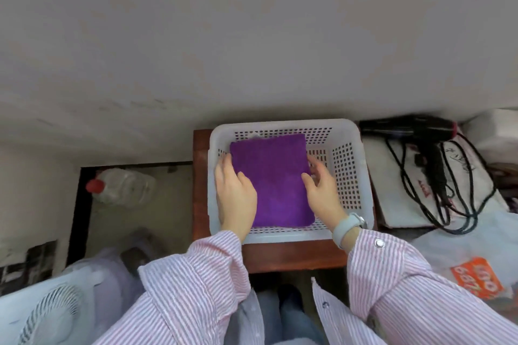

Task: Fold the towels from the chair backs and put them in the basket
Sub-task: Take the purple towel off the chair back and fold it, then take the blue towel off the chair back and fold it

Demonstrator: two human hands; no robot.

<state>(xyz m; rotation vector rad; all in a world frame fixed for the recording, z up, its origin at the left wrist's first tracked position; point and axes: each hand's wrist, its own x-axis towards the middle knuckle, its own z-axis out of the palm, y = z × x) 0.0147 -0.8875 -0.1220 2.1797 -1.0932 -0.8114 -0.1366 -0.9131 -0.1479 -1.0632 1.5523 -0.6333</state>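
Purple terry towel (276, 182), folded into a flat rectangle, lies inside a white perforated plastic basket (353, 176) on a reddish-brown wooden bench (294, 256). A person's left hand (235, 196) rests open on the towel's left edge; the right hand (322, 193), fingers spread, touches its right edge. Nothing else shows in the basket.
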